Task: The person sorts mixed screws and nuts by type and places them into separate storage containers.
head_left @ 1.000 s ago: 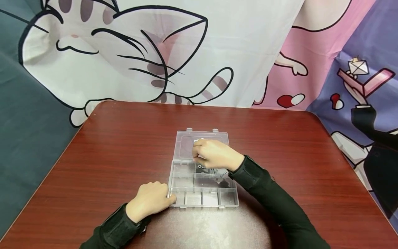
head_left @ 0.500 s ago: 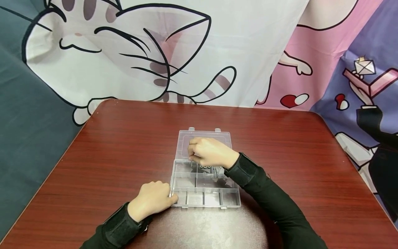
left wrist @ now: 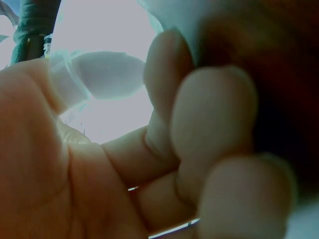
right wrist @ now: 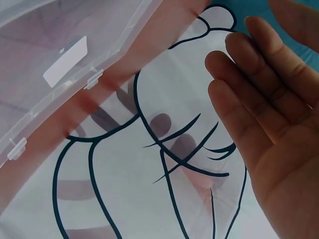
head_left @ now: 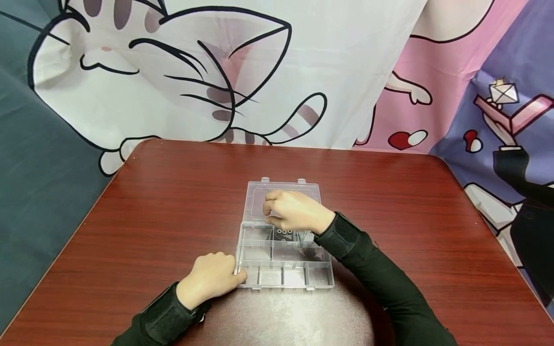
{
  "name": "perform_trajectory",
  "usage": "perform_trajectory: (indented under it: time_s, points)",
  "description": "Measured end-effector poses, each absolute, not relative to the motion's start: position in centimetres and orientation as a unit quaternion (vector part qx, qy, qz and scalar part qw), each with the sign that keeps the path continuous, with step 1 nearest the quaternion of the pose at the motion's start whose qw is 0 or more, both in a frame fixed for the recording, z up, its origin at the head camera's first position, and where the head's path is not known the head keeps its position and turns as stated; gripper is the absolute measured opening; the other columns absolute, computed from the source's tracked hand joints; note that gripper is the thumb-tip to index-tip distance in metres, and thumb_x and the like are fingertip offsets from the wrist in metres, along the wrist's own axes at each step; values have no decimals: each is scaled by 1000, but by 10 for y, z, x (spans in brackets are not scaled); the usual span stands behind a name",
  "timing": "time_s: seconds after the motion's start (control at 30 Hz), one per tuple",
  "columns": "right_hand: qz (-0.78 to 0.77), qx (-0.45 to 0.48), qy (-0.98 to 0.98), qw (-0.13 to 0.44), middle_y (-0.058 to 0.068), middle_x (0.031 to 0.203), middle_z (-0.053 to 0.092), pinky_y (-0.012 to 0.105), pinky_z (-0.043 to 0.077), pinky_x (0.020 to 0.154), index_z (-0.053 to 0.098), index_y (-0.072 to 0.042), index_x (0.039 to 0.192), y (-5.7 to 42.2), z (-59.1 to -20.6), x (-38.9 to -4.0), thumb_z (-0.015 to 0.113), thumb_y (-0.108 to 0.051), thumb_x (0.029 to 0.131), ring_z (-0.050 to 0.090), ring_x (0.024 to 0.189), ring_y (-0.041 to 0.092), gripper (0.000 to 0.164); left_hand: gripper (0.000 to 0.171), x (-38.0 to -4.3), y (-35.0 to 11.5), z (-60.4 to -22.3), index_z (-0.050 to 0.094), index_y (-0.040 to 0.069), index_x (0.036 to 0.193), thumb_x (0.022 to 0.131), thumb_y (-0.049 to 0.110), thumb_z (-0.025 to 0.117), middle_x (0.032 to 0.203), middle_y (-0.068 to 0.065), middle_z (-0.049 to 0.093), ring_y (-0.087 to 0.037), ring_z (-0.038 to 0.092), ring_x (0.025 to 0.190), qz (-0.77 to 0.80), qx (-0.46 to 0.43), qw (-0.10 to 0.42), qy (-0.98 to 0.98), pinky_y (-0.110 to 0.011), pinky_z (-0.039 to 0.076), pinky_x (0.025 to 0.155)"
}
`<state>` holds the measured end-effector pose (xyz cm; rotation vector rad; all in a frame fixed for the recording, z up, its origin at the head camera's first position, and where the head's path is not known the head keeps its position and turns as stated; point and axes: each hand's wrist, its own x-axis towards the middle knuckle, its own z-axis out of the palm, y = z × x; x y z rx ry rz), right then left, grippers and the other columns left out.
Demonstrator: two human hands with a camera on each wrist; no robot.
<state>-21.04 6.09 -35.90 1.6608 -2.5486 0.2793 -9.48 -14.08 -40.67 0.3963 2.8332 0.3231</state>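
A clear plastic compartment box [head_left: 255,252] lies on the table with its lid [head_left: 254,202] folded back on the far side. My left hand [head_left: 212,280] grips its near left corner, the thumb over the wall. In the left wrist view that thumb [left wrist: 107,74] shows through clear plastic, with fingers curled beneath. Over the lid and the box's far row hovers my right hand [head_left: 296,210]. In the right wrist view its fingers [right wrist: 259,84] are loosely extended, and nothing is seen between them. Several small metal rings [head_left: 284,231] and thin metal pieces [head_left: 300,236] sit in a far compartment, partly hidden by the right hand.
The brown wooden table [head_left: 173,192] extends around the box, its far edge close to a printed cloth [head_left: 337,72]. A white label [right wrist: 66,62] is on the lid in the right wrist view. Small compartments [head_left: 294,277] line the box's near row.
My right hand has shifted a little to the left over the lid, uncovering more of the metal rings. The left hand and the box stay in place.
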Motion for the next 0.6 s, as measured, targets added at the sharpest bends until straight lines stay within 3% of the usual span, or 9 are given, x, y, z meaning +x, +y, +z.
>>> perform_trajectory:
  time_s: [0.4, 0.6]
  points:
    - [86, 528, -844, 46, 2, 85, 57, 26, 44, 72, 66, -8, 87, 72, -352, -212, 66, -15, 79, 57, 79, 12, 10, 33, -95, -140, -407, 44, 15, 48, 74, 33, 54, 53, 1, 45, -17, 47, 49, 111, 136, 127, 976, -41, 38, 45]
    - [78, 506, -856, 67, 0, 83, 56, 26, 44, 65, 67, -8, 84, 87, -349, -218, 66, -14, 77, 54, 76, 13, 9, 34, -94, -139, -408, 40, 16, 48, 74, 32, 54, 50, 1, 42, -15, 43, 47, 118, 134, 124, 976, -39, 35, 43]
